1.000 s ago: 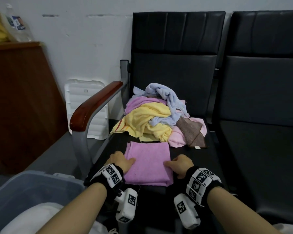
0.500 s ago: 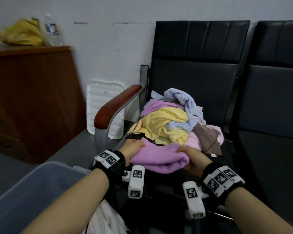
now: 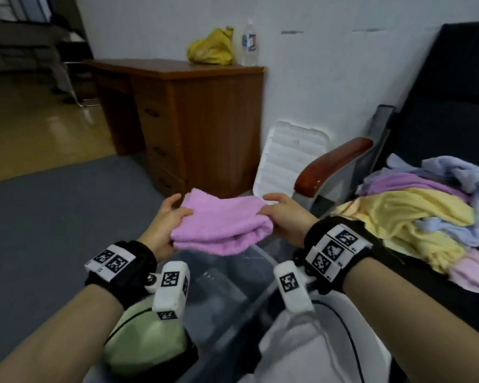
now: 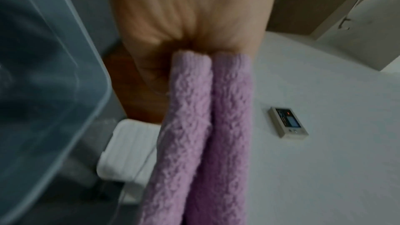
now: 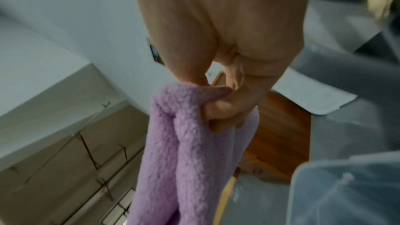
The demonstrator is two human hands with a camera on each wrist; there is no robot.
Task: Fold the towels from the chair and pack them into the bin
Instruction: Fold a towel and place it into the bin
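Now both hands are carrying the folded pink towel (image 3: pixel 221 222) in the air above the clear bin (image 3: pixel 260 275). Left hand (image 3: pixel 166 225) is gripping the towel's left edge, thumb lying on top, fingers curling beneath. Right hand (image 3: pixel 284 218) is pinching the right edge, thumb pressing the top layer against the fingers below. Towel is spanning flat between the two grips, its rounded fold facing the person and sagging slightly. Wrist views are showing two thick folded layers running away from each palm. Pile of unfolded towels (image 3: pixel 415 214) is sitting on the black chair (image 3: pixel 454 111) to the right, beside the wooden armrest (image 3: pixel 332 164). White bin lid (image 3: pixel 288 158) is leaning against the wall, near the brown desk (image 3: pixel 194 111)
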